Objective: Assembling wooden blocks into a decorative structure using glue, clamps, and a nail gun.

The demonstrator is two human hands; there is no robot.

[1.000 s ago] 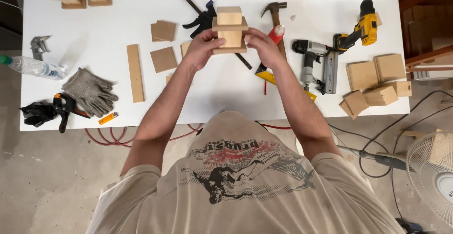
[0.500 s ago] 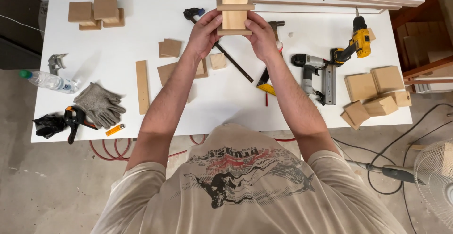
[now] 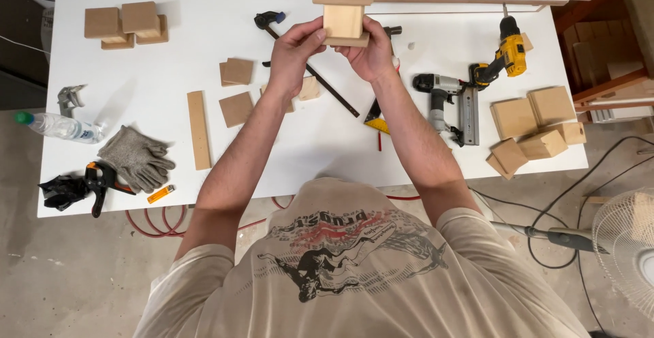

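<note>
A small wooden box assembly, made of light blocks with a thin strip across it, is held up above the white table. My left hand grips its lower left side. My right hand grips its lower right side. Both arms reach forward from my body over the table's middle. Below the hands lie flat wooden squares and a long bar clamp.
A nail gun and a yellow drill lie right of my hands, with wooden blocks beyond. Stacked blocks sit far left. Grey gloves, a water bottle, a wooden strip and a black clamp lie left. A fan stands on the floor.
Both hands have lifted the wooden assembly farther from me, and it has turned so the thin strip now shows across its upper part.
</note>
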